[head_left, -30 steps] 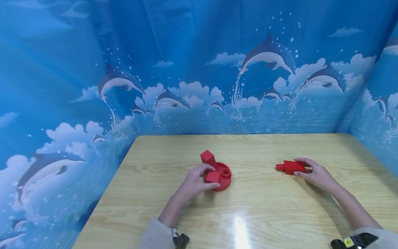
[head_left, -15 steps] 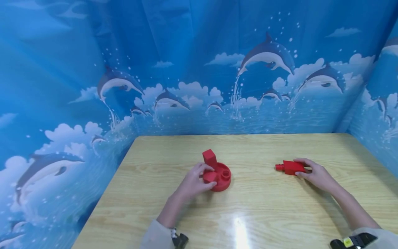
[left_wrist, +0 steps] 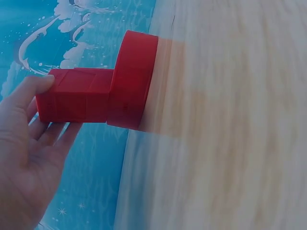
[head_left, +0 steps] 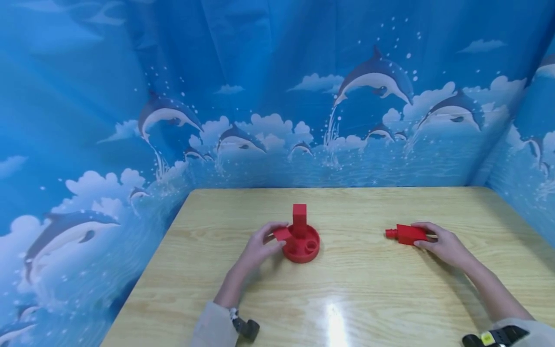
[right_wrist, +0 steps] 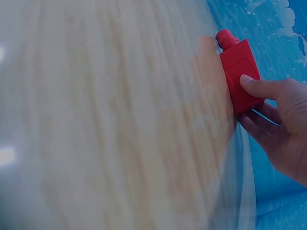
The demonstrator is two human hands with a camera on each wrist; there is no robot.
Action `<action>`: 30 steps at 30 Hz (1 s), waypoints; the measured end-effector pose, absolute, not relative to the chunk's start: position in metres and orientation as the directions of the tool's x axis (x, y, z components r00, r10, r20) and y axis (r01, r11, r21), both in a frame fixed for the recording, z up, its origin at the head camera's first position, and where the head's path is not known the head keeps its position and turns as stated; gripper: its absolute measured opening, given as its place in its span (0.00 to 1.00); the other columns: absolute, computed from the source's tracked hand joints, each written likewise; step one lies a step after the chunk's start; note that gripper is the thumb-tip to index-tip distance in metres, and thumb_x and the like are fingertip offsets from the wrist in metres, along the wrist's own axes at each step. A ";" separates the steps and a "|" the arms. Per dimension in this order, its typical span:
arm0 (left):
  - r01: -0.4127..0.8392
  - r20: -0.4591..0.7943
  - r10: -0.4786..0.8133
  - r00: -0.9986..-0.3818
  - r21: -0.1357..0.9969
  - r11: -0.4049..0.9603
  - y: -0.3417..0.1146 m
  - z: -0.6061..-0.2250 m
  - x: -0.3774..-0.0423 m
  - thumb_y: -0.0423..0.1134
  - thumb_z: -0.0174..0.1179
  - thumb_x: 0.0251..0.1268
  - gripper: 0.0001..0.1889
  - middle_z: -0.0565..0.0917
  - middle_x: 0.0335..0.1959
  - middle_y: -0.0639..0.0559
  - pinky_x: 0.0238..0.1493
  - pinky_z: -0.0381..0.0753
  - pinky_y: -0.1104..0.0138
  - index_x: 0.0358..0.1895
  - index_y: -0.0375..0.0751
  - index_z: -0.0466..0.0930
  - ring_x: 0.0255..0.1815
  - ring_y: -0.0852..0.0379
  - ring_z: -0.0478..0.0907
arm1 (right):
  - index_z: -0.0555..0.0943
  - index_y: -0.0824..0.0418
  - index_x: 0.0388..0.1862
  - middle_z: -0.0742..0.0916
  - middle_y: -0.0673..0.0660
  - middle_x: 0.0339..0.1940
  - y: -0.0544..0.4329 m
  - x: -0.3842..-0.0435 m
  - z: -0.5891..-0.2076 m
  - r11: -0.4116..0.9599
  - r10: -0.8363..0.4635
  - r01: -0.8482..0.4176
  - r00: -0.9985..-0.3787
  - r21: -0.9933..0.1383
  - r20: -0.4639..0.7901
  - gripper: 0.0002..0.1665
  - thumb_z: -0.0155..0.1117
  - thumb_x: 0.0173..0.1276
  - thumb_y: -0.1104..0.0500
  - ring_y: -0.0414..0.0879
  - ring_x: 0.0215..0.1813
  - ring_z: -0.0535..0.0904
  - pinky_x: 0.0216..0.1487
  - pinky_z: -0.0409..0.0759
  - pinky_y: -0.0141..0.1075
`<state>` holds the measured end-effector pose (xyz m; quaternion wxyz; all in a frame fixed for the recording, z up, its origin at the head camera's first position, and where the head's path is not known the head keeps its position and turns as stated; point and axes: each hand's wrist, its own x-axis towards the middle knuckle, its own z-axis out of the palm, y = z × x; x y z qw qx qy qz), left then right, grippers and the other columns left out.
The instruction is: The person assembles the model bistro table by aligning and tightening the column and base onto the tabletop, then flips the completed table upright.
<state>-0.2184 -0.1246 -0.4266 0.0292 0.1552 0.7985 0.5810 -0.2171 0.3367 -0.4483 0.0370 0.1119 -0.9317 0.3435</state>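
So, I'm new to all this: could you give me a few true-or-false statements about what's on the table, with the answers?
1. The left hand holds a red block at the round base. True.
2. The right hand holds a red piece with a narrow neck. True.
3. That neck points away from the round base. False: it points toward the base's side.
4. The round base is yellow. False: it is red.
5. A second block rises from the round base, with no hand gripping it. True.
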 end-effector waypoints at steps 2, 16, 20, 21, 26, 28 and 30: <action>0.204 0.134 0.250 -0.959 0.938 0.279 -0.125 -0.427 -0.220 0.33 0.64 0.55 0.24 0.74 0.53 0.55 0.55 0.72 0.60 0.57 0.46 0.72 0.56 0.55 0.69 | 0.68 0.72 0.58 0.72 0.75 0.53 0.337 -0.217 -0.448 0.739 -0.180 -0.230 -0.973 -0.634 0.144 0.29 0.64 0.59 0.67 0.71 0.51 0.70 0.46 0.74 0.56; 0.158 0.097 0.187 -0.977 0.925 0.345 -0.126 -0.430 -0.222 0.35 0.69 0.50 0.26 0.75 0.50 0.55 0.49 0.76 0.65 0.55 0.46 0.74 0.53 0.55 0.71 | 0.67 0.70 0.60 0.73 0.70 0.53 0.313 -0.216 -0.428 0.681 -0.211 -0.265 -0.964 -0.683 0.163 0.32 0.66 0.58 0.65 0.64 0.52 0.68 0.42 0.80 0.45; 0.157 0.098 0.185 -0.978 0.928 0.339 -0.126 -0.429 -0.222 0.34 0.69 0.50 0.25 0.75 0.50 0.55 0.49 0.76 0.66 0.54 0.49 0.74 0.52 0.55 0.71 | 0.67 0.70 0.61 0.73 0.70 0.54 0.297 -0.215 -0.416 0.660 -0.238 -0.288 -0.956 -0.694 0.171 0.33 0.66 0.59 0.64 0.64 0.51 0.69 0.41 0.81 0.44; 0.165 0.105 0.189 -0.976 0.928 0.335 -0.126 -0.429 -0.222 0.34 0.68 0.50 0.25 0.75 0.50 0.54 0.49 0.76 0.65 0.54 0.48 0.74 0.52 0.54 0.71 | 0.67 0.69 0.61 0.73 0.70 0.54 0.293 -0.215 -0.414 0.660 -0.246 -0.300 -0.952 -0.689 0.179 0.32 0.66 0.59 0.64 0.64 0.51 0.70 0.41 0.80 0.44; 0.168 0.110 0.186 -0.976 0.928 0.334 -0.126 -0.429 -0.221 0.34 0.68 0.50 0.25 0.75 0.50 0.54 0.49 0.76 0.65 0.55 0.47 0.74 0.53 0.54 0.71 | 0.69 0.70 0.60 0.75 0.68 0.53 0.271 -0.218 -0.403 0.647 -0.292 -0.356 -0.933 -0.674 0.212 0.30 0.66 0.59 0.66 0.62 0.51 0.72 0.42 0.80 0.47; 0.164 0.107 0.182 -0.978 0.927 0.339 -0.126 -0.430 -0.221 0.34 0.68 0.50 0.25 0.75 0.50 0.55 0.49 0.76 0.65 0.55 0.47 0.74 0.53 0.55 0.71 | 0.69 0.69 0.60 0.75 0.68 0.53 0.261 -0.219 -0.399 0.640 -0.310 -0.368 -0.927 -0.675 0.212 0.30 0.66 0.58 0.66 0.62 0.51 0.72 0.42 0.80 0.46; 0.167 0.110 0.183 -0.977 0.926 0.339 -0.126 -0.430 -0.221 0.35 0.68 0.50 0.26 0.75 0.50 0.54 0.49 0.76 0.65 0.56 0.45 0.74 0.53 0.54 0.71 | 0.70 0.68 0.60 0.75 0.67 0.54 0.252 -0.220 -0.397 0.630 -0.331 -0.385 -0.919 -0.674 0.214 0.30 0.65 0.58 0.67 0.61 0.51 0.72 0.43 0.80 0.46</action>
